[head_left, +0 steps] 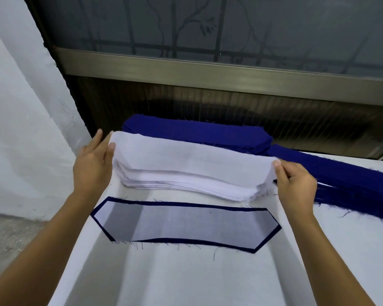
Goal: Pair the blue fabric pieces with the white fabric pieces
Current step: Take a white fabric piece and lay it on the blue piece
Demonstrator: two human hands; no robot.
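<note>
Table [186, 281] draped in white cloth, carrying all the work. Blue fabric pieces lie in two piles, both with frayed edges: far blue stack [197, 132] along the back edge, right blue stack [352, 180] running down the right side. White stack [186, 186] sits between the far blue stack and the finished pair [186, 224]. That pair is a white piece laid on a blue one so that only a narrow blue border shows, flat on the table nearest the person. Top white piece [186, 155] is raised off the white stack at both ends. Left hand [93, 166] takes its left end, thumb on top and fingers behind. Right hand [296, 186] pinches its right end between thumb and fingertips. Each grip is narrow and closed on that one layer. Judged from its drape and translucency, the fabric is light, limp, and likely to fray or drag the layer beneath. It is best held at the two pointed ends and kept taut, so that a single piece separates and lands square on a blue piece.
</note>
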